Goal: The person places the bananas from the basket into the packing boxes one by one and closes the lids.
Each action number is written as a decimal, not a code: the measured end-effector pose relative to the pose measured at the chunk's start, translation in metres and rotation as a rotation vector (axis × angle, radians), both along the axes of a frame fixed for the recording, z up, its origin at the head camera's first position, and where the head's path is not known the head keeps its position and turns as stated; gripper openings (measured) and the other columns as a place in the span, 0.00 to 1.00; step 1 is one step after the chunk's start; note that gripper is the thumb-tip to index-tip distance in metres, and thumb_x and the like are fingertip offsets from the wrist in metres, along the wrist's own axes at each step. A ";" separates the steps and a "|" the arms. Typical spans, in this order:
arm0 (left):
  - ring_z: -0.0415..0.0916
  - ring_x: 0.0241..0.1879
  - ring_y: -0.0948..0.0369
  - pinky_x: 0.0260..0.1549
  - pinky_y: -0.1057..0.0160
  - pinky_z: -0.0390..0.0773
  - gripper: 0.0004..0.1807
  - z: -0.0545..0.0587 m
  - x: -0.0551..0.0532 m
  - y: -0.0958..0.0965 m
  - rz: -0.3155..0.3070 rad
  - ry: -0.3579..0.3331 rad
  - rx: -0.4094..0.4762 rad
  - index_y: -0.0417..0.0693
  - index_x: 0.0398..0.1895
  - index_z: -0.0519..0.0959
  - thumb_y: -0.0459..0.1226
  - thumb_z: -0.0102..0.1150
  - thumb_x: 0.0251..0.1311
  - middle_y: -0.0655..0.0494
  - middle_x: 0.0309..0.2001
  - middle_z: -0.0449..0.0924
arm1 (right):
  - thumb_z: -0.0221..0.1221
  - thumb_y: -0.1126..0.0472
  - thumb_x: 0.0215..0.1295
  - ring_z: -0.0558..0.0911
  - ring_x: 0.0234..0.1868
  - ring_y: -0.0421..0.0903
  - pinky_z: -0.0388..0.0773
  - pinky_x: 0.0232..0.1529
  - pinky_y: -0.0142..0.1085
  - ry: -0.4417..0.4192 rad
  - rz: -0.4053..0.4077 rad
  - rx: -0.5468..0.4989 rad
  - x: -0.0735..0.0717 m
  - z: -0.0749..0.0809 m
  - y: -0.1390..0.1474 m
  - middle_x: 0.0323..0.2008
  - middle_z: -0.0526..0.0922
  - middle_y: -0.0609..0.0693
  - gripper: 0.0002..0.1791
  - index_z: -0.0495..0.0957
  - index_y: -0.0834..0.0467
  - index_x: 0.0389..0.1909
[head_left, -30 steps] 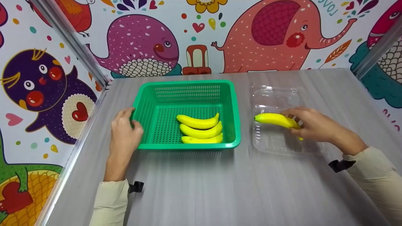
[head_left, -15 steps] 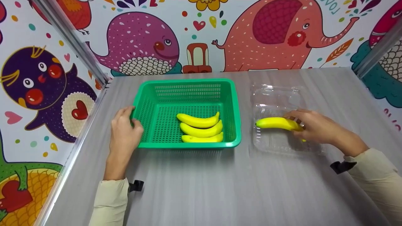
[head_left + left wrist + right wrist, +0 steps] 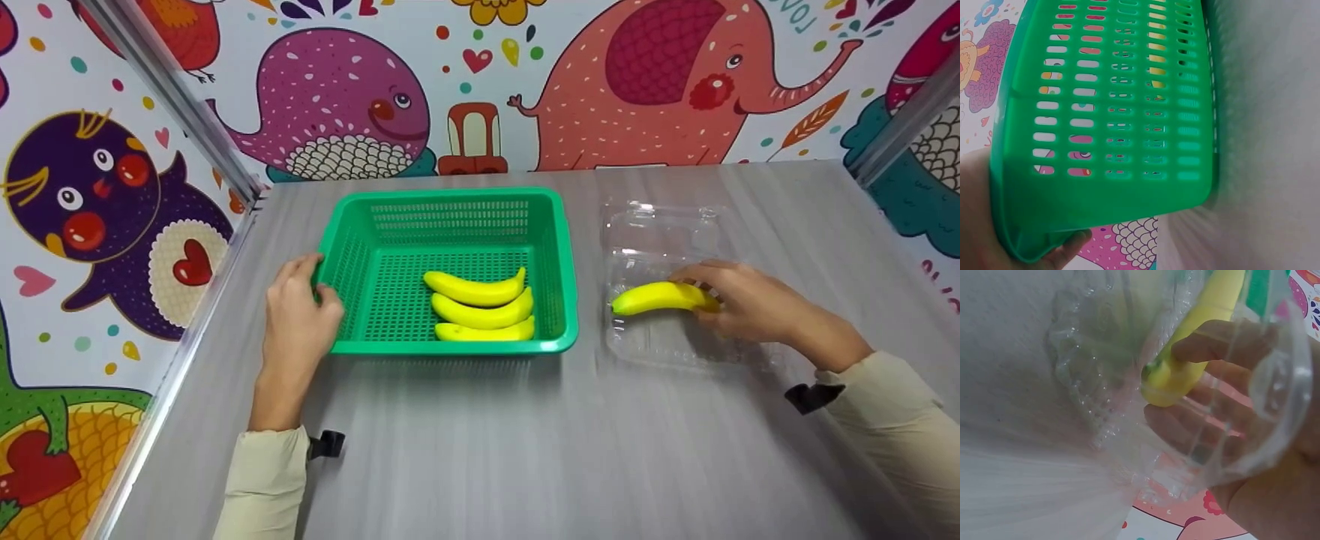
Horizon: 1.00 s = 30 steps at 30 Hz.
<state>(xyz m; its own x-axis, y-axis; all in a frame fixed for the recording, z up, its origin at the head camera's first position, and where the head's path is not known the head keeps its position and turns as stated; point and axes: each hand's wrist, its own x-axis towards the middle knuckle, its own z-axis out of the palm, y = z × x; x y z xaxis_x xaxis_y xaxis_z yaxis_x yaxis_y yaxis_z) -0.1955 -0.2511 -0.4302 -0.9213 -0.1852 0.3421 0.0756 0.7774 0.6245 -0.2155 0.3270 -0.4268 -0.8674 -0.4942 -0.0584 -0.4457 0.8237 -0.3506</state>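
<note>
On the left, my left hand (image 3: 300, 311) grips the side rim of a green plastic basket (image 3: 450, 347), fingers outside and thumb at the edge. Three yellow bananas (image 3: 480, 311) lie side by side in the basket's right front part. My right hand (image 3: 757, 307) holds another banana (image 3: 652, 298) by its right end, over the base of a clear plastic clamshell box (image 3: 645, 345). In the right wrist view, the fingers (image 3: 1202, 343) lie against the banana's end, seen through the box's clear wall. Whether this banana touches the base cannot be told.
The box's clear lid (image 3: 664, 225) lies folded back toward the rear wall. A grey wood-grain table (image 3: 480, 450) carries everything. Walls with cartoon animals (image 3: 337, 105) close off the back and sides, with a metal frame post (image 3: 172, 112) at the left corner.
The banana in my right hand has come down and toward me, its green tip dipping lower over the box. The left hand and basket stay in place.
</note>
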 end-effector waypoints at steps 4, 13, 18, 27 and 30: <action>0.76 0.70 0.33 0.66 0.35 0.79 0.25 -0.001 0.001 0.000 0.000 0.001 0.002 0.28 0.70 0.77 0.26 0.49 0.71 0.28 0.68 0.77 | 0.69 0.70 0.63 0.85 0.54 0.54 0.87 0.58 0.58 -0.006 0.005 0.009 0.000 0.001 -0.003 0.62 0.86 0.57 0.32 0.80 0.56 0.69; 0.75 0.71 0.34 0.66 0.35 0.79 0.25 0.000 0.001 0.000 -0.008 0.005 0.003 0.28 0.70 0.77 0.26 0.50 0.71 0.28 0.68 0.77 | 0.72 0.70 0.62 0.85 0.53 0.55 0.88 0.54 0.56 -0.011 -0.029 0.044 0.003 0.001 0.002 0.60 0.86 0.58 0.32 0.80 0.58 0.69; 0.75 0.71 0.33 0.66 0.35 0.79 0.25 0.002 0.000 0.000 -0.013 0.000 0.005 0.28 0.70 0.77 0.26 0.49 0.71 0.28 0.69 0.77 | 0.74 0.68 0.62 0.85 0.53 0.56 0.88 0.55 0.57 -0.005 -0.055 0.072 0.003 -0.001 0.002 0.59 0.86 0.59 0.31 0.82 0.59 0.67; 0.74 0.72 0.33 0.67 0.35 0.79 0.26 0.001 0.000 0.000 -0.013 0.014 0.007 0.27 0.70 0.77 0.25 0.48 0.70 0.28 0.69 0.77 | 0.76 0.64 0.62 0.87 0.55 0.57 0.89 0.54 0.59 -0.003 -0.096 0.088 0.005 0.005 -0.002 0.58 0.87 0.59 0.29 0.83 0.57 0.66; 0.74 0.72 0.34 0.67 0.35 0.78 0.26 0.001 0.000 -0.001 -0.010 0.006 0.008 0.28 0.70 0.77 0.26 0.48 0.70 0.28 0.69 0.77 | 0.76 0.64 0.63 0.87 0.56 0.58 0.89 0.53 0.59 -0.005 -0.104 0.091 0.005 0.007 -0.003 0.58 0.87 0.59 0.29 0.83 0.57 0.66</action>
<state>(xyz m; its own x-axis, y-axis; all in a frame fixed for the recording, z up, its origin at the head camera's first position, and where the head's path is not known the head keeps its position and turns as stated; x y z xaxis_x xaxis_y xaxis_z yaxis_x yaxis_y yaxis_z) -0.1952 -0.2517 -0.4292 -0.9211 -0.1788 0.3458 0.0871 0.7713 0.6306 -0.2103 0.3236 -0.4201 -0.9133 -0.3940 -0.1030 -0.3546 0.8938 -0.2745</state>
